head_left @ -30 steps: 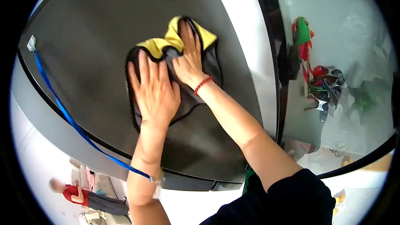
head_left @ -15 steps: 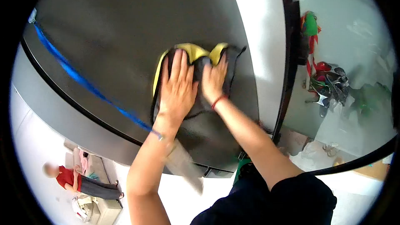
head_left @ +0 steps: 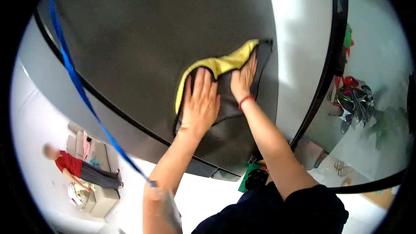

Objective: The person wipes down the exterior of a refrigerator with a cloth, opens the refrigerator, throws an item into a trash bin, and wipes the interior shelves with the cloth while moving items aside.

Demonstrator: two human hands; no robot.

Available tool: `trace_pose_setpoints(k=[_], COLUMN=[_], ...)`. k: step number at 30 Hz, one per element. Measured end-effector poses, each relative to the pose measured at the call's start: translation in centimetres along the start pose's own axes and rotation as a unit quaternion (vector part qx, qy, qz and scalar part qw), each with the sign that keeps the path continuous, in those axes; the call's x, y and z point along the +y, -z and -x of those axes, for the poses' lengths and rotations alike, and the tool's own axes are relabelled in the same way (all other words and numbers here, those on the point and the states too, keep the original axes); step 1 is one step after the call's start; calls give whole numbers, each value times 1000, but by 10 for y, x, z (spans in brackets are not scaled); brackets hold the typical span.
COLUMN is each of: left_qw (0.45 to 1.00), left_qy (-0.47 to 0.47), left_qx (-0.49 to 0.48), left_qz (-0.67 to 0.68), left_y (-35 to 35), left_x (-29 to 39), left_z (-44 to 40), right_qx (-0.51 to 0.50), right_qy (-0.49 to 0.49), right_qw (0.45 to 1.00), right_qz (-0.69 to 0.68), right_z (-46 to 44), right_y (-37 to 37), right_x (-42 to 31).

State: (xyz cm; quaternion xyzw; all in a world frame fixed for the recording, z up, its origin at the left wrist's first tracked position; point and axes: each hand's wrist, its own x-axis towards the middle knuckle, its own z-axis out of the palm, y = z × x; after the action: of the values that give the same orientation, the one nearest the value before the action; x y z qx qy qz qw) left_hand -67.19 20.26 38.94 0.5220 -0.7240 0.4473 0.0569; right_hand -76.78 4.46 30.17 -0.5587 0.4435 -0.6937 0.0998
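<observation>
The left hand (head_left: 199, 106) lies flat and unclenched, its fingers stretched out and its palm down on a soft cloth, grey on one face and yellow on the other, with black edging (head_left: 225, 63). Beside it but apart, we see the right hand (head_left: 245, 78), also laid along the cloth with straight fingers and the thumb held out; neither hand is curled into a grip. Around the right wrist sits a thin red beaded bracelet (head_left: 246, 99).

The cloth is spread under both hands, its yellow face folded into a wavy band just beyond the fingertips. It rests on a broad, smooth, dark grey panel (head_left: 147, 39), near that panel's pale silver-white border (head_left: 299, 30). Across the left of the panel we have a long, flat blue strap (head_left: 80, 86), its lower end by the left forearm, where a see-through piece is blurred.

Further right, through a large clear glass pane (head_left: 385, 52), we make out a jumble of shiny red, green and black items (head_left: 355, 99), too unclear to name. Far off at lower left, a person in a red top and dark trousers (head_left: 69, 162) stands beside a beige sofa (head_left: 102, 195).
</observation>
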Motion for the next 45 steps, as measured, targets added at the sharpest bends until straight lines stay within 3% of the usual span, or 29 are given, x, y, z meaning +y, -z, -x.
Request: trace_pose_setpoints(k=[2, 4, 6, 7, 8, 10, 12, 13, 16, 19, 20, 22, 24, 26, 28, 29, 30, 32, 34, 36, 38, 40, 41, 42, 44, 45], left_qw=[999, 995, 995, 993, 992, 994, 985, 981, 976, 980, 981, 984, 980, 972, 960, 944, 924, 890, 842, 840, 808, 801, 805, 835, 807, 798], left_qy=[-2, 14, 22, 62, 76, 107, 169, 175, 178, 192, 187, 171, 182, 194, 215, 247, 276, 272, 296, 295, 302, 317, 313, 296, 322, 314], left_qx=[-15, -20, 60, -59, -62, 26, 39, 87, 126, 46, 39, 46, 79, 133, 177, 208, 241, 309, 298, 301, 299, 304, 234, 236, 233, 264], left_qz=[44, 98, 81, 81, 80, -4, -8, 6, 4, 6, 21, 25, 5, -17, 19, 63, 106, 198, 337, 342, 408, 407, 446, 400, 438, 442], left_y=[-10, -14, -11, 6, 21, 37, 54, 60, 70, 49, 41, 41, 43, 60, 76, 89, 96, 86, 66, 44, 13, -8, -15, -4, 2, 13], left_x=[8, 12, 4, -3, -17, -40, -55, -63, -63, -44, -37, -35, -50, -78, -110, -122, -130, -137, -129, -111, -78, -52, -57, -60, -78, -95], left_z=[33, 67, 92, 87, 85, 67, 53, 48, 48, 100, 122, 156, 168, 159, 145, 135, 125, 118, 126, 143, 175, 201, 209, 205, 190, 175], right_qx=[-46, -137, -163, -157, -76, -75, -14, -63, -51, -104, -153, -194, -184, -243, -289, -221, -251, -185, -181, -141, -187, -525, -416, -298, -335, -304], right_qy=[25, -71, 141, 174, 245, 304, 404, 347, 347, 366, 348, 372, 361, 398, 365, 421, 413, 439, 436, 444, 484, 308, 428, 536, 535, 533], right_qw=[999, 987, 975, 970, 965, 949, 913, 935, 936, 921, 923, 908, 903, 875, 844, 861, 859, 869, 874, 879, 836, 790, 801, 789, 774, 786], right_qz=[14, -50, 50, 66, -54, -43, -63, -23, -36, -90, -65, -11, -141, -126, -268, -179, -169, -136, -118, -100, -176, -66, -38, -7, -43, -73], right_z=[71, 125, 138, 126, 107, 65, 25, 16, 21, 78, 108, 149, 156, 121, 82, 66, 57, 44, 52, 88, 124, 159, 151, 135, 102, 87], right_y=[2, 6, -3, -6, -11, -6, 2, 7, 7, 11, -5, 4, -15, -13, -6, -2, -4, 2, -1, -19, -11, -63, -48, -22, -3, -1], right_x=[8, -19, -29, -46, -58, -101, -136, -158, -169, -140, -104, -104, -101, -158, -216, -240, -253, -286, -277, -251, -221, -155, -166, -186, -221, -243])
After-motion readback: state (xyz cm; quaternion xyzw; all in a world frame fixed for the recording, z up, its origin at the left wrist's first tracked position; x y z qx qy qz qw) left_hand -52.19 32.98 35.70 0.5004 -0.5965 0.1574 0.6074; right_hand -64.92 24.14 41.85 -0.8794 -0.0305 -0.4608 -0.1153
